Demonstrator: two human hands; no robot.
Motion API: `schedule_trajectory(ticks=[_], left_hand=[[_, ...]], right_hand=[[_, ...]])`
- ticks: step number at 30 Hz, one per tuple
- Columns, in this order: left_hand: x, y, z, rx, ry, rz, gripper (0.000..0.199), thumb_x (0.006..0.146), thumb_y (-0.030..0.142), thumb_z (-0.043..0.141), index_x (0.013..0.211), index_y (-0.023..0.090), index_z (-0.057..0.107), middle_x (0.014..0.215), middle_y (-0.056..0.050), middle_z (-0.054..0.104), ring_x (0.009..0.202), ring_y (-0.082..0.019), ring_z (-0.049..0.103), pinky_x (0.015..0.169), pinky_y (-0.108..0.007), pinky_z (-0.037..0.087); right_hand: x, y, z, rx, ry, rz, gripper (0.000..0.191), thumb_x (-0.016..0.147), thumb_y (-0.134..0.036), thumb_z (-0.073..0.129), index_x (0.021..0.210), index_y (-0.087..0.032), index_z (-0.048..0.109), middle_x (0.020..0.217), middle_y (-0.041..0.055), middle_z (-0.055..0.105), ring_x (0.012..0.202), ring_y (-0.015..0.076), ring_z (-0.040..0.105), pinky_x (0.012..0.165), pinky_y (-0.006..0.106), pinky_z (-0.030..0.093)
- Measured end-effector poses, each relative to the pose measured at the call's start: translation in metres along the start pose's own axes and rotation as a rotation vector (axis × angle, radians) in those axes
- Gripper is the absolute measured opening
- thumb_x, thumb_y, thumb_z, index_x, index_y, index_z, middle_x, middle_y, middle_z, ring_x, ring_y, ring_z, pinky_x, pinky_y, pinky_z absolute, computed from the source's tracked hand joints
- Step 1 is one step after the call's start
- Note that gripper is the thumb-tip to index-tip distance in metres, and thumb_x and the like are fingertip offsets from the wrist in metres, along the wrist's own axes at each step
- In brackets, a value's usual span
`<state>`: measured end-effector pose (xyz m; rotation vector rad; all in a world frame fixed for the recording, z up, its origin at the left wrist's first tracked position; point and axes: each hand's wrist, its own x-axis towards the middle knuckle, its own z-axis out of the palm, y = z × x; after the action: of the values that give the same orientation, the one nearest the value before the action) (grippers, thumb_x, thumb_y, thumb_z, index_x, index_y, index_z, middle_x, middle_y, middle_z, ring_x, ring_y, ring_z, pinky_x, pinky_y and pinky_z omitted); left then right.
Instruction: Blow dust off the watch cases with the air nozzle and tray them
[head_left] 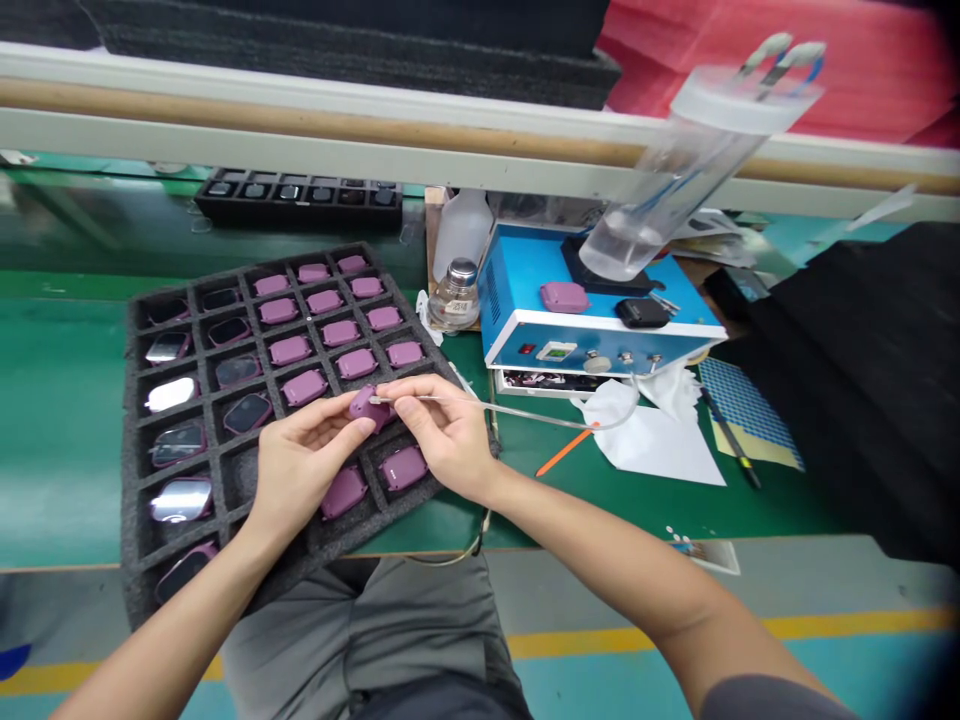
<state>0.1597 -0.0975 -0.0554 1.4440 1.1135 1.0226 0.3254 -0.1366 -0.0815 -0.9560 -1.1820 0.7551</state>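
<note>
Your left hand holds a mauve watch case in a narrow pinch; your right hand narrowly pinches a thin metal probe. A slip could scratch the case.

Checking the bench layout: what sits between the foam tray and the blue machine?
Head view: a glass bottle with a metal cap stands between the foam tray and the blue machine.

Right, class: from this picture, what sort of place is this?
Probably a small-electronics assembly line: a green-matted workbench, a foam tray of purple watch-like devices, and a blue benchtop unit.
</note>
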Motion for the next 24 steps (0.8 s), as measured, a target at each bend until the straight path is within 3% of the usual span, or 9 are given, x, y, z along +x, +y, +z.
schedule_trajectory(ticks=[24], left_hand=[[-0.0002, 0.0018, -0.0001, -0.005, -0.002, -0.007, 0.05, 0.064, 0.043, 0.093, 0.105, 0.017, 0.082, 0.104, -0.01, 0.082, 0.093, -0.028, 0.079, 0.092, -0.039, 0.065]], right_hand=[[-0.0012, 0.002, 0.0006, 0.045, -0.001, -0.003, 0.018, 0.098, -0.038, 0.065, 0.101, -0.022, 0.073, 0.105, 0.0057, 0.078, 0.099, 0.0172, 0.074, 0.088, 0.03, 0.062]])
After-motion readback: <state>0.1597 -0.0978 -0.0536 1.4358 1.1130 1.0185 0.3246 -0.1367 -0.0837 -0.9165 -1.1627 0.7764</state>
